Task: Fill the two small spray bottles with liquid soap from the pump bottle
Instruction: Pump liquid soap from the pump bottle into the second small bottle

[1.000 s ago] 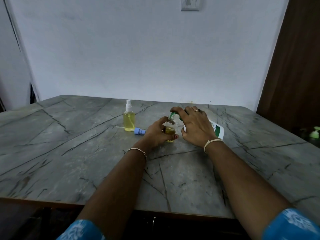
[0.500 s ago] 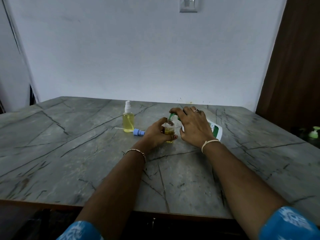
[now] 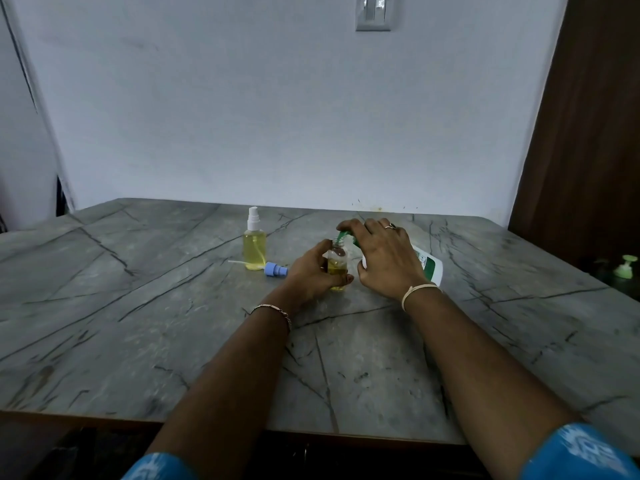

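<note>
A small clear spray bottle (image 3: pixel 337 264) stands open-necked on the marble table (image 3: pixel 138 323), partly filled with yellow soap. My left hand (image 3: pixel 311 271) grips it from the left. My right hand (image 3: pixel 384 258) presses on the green pump head of the white pump bottle (image 3: pixel 429 268), which is tilted with its nozzle over the small bottle's mouth. A second small spray bottle (image 3: pixel 255 245) with a white sprayer stands further left, full of yellow liquid. A loose blue sprayer cap (image 3: pixel 275 270) with its dip tube lies beside it.
A white wall rises right behind the table's far edge. A brown wooden door (image 3: pixel 588 133) stands at the right. Another green pump top (image 3: pixel 625 266) shows low at the far right, beyond the table's edge.
Both hands stay on the bottles at the same spot. The soap level in the small bottle looks about the same.
</note>
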Action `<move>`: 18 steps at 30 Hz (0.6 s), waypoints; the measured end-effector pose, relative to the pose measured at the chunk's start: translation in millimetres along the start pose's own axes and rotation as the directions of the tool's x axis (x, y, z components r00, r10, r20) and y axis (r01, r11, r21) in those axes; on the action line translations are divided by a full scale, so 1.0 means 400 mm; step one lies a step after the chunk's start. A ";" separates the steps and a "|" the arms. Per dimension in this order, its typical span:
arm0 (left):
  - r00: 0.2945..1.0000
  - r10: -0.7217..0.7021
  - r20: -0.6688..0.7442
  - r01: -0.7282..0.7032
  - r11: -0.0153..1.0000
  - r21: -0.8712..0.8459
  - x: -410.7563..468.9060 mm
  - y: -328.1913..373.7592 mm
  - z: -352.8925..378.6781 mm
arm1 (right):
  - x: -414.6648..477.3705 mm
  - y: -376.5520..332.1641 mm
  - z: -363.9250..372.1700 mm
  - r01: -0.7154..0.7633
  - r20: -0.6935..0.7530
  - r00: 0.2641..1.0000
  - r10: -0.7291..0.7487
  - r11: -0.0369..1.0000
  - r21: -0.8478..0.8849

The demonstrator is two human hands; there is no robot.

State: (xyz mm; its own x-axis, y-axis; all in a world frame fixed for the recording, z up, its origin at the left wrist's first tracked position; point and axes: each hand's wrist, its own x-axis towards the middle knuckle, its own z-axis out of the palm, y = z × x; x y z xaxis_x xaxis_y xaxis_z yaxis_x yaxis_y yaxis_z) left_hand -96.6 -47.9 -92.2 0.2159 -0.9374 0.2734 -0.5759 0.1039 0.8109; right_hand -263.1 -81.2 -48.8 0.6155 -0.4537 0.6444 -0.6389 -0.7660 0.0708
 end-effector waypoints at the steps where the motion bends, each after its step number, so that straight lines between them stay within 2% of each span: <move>1: 1.000 0.003 0.001 -0.003 1.000 0.000 0.000 0.000 0.000 | 0.000 0.000 0.000 0.002 0.000 1.000 -0.002 1.000 -0.001; 18: 1.000 -0.022 -0.004 0.022 1.000 0.008 0.005 -0.002 -0.003 | 0.002 0.001 0.007 0.004 -0.001 1.000 -0.004 1.000 -0.003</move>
State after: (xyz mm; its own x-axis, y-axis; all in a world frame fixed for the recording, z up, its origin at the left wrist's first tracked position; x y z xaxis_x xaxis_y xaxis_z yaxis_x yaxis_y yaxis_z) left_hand -94.8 -49.4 -91.8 0.2311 -0.9382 0.2578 -0.5771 0.0811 0.8126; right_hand -261.6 -83.0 -50.3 0.6175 -0.4505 0.6448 -0.6380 -0.7663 0.0757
